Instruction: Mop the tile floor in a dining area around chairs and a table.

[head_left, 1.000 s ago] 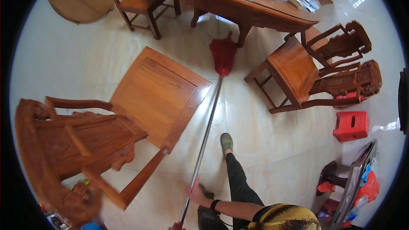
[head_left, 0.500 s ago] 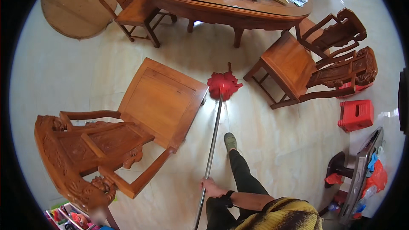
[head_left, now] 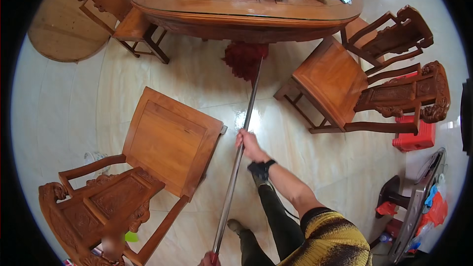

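A mop with a long metal handle (head_left: 231, 187) slants up and away from the lower edge. Its red mop head (head_left: 245, 60) lies on the floor, partly beneath the front edge of the wooden table (head_left: 236, 15). My right hand (head_left: 250, 145) is wrapped round the middle of the handle, with a black band on the wrist. At the bottom edge, my left hand (head_left: 209, 260) grips the red end of the same handle and is partly cut off by the frame.
A carved wooden armchair (head_left: 167, 140) stands at the left. Two more wooden chairs (head_left: 327, 86) are on the right, near a red plastic stool (head_left: 415, 138). Another chair (head_left: 134, 23) is by the table's left side. A round wooden board (head_left: 64, 34) leans at far left.
The mop head has moved forward, from the floor between the chairs to the table's edge. My right hand has reached forward too, and my left hand has come into view.
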The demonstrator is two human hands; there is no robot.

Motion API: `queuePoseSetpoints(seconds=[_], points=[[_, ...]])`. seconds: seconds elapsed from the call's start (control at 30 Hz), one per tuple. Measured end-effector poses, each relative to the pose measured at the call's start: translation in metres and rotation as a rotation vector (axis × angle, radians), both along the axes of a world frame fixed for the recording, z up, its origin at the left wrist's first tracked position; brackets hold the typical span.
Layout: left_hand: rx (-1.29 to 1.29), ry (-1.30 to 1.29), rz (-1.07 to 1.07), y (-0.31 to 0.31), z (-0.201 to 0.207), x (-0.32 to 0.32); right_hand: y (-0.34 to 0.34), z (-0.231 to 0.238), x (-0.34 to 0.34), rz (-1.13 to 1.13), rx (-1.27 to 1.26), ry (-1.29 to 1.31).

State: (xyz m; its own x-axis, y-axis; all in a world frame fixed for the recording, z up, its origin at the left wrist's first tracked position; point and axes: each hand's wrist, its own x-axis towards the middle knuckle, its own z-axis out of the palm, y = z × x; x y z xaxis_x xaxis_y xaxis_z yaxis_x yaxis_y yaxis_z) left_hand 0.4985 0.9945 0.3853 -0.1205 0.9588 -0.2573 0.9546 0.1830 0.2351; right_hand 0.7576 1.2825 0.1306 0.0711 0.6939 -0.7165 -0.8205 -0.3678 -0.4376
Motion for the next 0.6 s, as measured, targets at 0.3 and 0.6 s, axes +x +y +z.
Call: queuePoseSetpoints(seconds=[0.3, 0.6], points=[[-0.450, -0.096, -0.005, 0.034, 0.058, 0.001, -0.025, -0.029, -0.013, 0.453, -0.104, -0.665], [-0.503, 0.291, -0.433, -0.105, 0.177, -0.168, -0.228, 0.059, -0.174, 0.442, -0.094, -0.461]])
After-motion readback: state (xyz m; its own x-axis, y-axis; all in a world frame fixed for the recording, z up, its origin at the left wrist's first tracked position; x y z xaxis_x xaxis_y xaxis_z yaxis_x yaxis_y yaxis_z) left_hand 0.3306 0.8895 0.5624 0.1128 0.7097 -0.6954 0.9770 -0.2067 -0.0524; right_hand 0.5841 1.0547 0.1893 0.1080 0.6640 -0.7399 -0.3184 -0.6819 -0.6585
